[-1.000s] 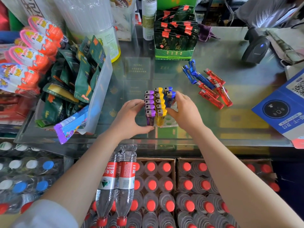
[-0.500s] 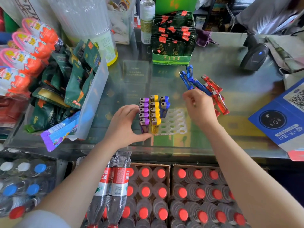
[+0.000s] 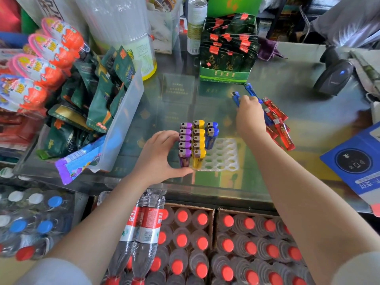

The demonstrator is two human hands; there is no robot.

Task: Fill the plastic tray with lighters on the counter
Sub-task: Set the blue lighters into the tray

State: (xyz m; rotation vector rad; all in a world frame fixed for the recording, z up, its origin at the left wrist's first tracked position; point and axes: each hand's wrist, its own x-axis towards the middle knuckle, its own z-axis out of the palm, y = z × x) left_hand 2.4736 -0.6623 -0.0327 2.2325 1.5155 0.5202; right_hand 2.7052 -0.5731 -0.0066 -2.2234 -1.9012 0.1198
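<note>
**Tray partly filled, right hand at the loose lighters**

A white plastic tray (image 3: 223,155) with rows of round slots sits on a glass surface (image 3: 308,124), near its front edge. Lighters stand upright in its left part: a row of purple ones (image 3: 185,140), a row of yellow ones (image 3: 199,140), and two blue ones (image 3: 211,132) at the far end of the third row. The slots to the right are empty, so the tray looks less than half full.

The left hand (image 3: 162,157) cups the tray's left side, fingers against the purple row and thumb at the front corner, likely to keep the light tray from sliding or tipping. Its grip is a loose curl around the tray's side.

The right hand (image 3: 249,116) is over a loose pile of blue lighters (image 3: 236,97) and red lighters (image 3: 277,120) lying flat, beyond and right of the tray. Its fingers curl down onto the blue ones; whether the grip has closed on one cannot be told. A blue lighter seems the likely pick, to continue the third row.
</note>
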